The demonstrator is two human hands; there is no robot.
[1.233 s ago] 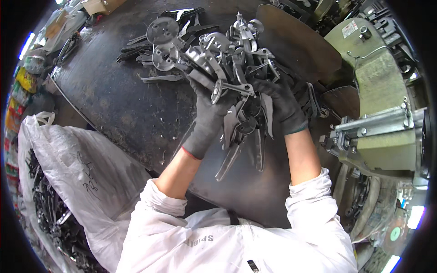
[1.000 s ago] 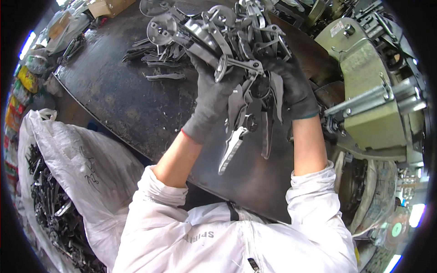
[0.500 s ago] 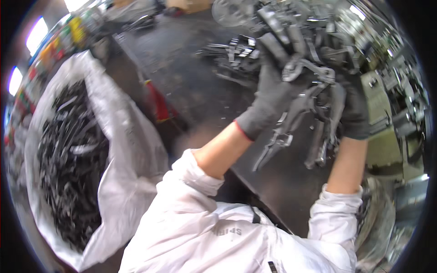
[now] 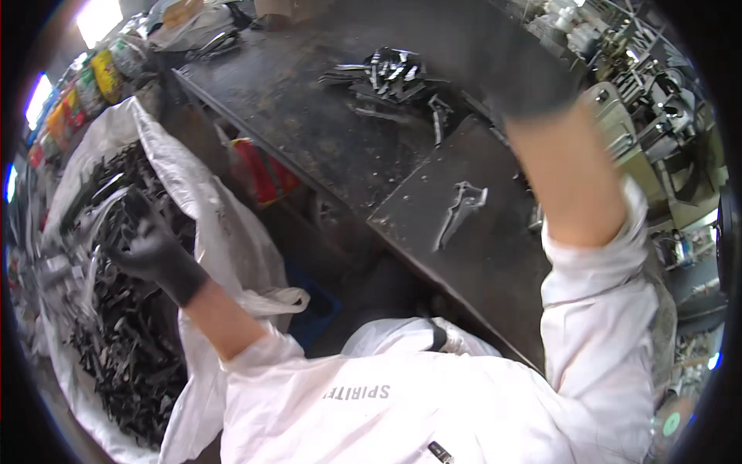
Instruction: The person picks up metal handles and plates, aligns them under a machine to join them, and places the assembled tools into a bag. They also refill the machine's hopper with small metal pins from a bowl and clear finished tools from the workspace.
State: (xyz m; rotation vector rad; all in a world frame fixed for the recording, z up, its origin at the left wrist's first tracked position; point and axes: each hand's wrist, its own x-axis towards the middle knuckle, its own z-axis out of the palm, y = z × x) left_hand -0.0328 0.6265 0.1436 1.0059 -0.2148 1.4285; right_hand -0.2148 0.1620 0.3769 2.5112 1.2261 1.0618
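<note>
My left hand (image 4: 158, 255), in a dark grey glove, is over a white woven sack (image 4: 224, 209) at the left. Its thumb and fingers look spread apart. Blurred grey pieces (image 4: 100, 205) are close by its fingertips, above the heap of dark strip-like pieces (image 4: 139, 340) filling the sack. My right hand (image 4: 533, 77), gloved too, reaches over the far right of the dark table (image 4: 294, 100); motion smears its fingers, so what they hold, if anything, is hidden. One slim grey bracket-like part (image 4: 461, 209) lies on the near table section.
A small pile of shiny dark parts (image 4: 390, 73) sits on the table's far side, with a single part (image 4: 439, 120) beside it. Below the table's left edge is a red and yellow item (image 4: 263, 172). Metal machinery or racks (image 4: 649, 93) stand at the right.
My left hand has moved from the cluster of grey parts on the table to the sack at the left. My right hand has moved farther away; most of the cluster is gone from the near table.
</note>
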